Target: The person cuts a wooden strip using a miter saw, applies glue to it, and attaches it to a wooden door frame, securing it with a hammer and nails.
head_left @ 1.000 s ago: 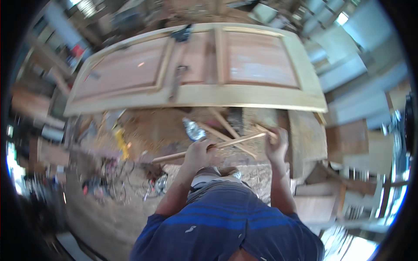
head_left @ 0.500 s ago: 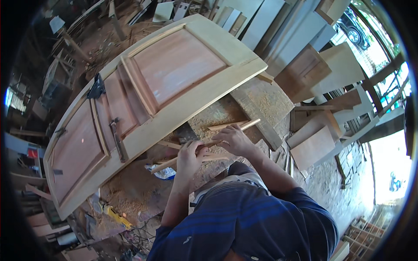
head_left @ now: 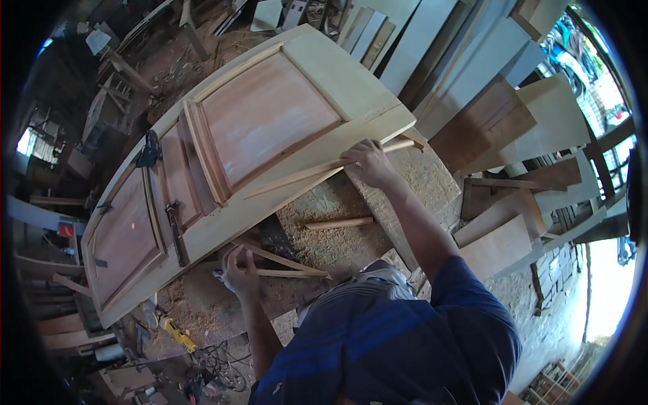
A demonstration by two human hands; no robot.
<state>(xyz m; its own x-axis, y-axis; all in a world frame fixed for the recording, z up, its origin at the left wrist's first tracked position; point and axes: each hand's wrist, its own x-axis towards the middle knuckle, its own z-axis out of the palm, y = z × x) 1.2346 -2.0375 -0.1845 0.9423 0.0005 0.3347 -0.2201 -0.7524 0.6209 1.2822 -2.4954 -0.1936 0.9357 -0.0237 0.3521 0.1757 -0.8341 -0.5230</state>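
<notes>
A large pale wooden door (head_left: 256,128) with reddish panels lies flat across a workbench. My right hand (head_left: 368,164) grips a long thin wooden strip (head_left: 297,177) that rests along the door's near edge. My left hand (head_left: 237,273) is lower, closed on a shorter wooden strip (head_left: 290,273) that crosses another strip over a sawdust-covered surface (head_left: 324,243). A hammer (head_left: 177,233) lies on the door's left half, and a dark tool (head_left: 148,150) sits further up on it.
Boards and panels (head_left: 499,128) lean at the upper right. A loose strip (head_left: 337,223) lies on the sawdust. More planks (head_left: 499,236) are stacked at right. A yellow tool (head_left: 179,334) and cables (head_left: 223,361) lie on the floor at lower left.
The view has swung round and the door now runs diagonally. My right hand has reached out to the door's edge with a long strip; my left hand has dropped lower with another strip.
</notes>
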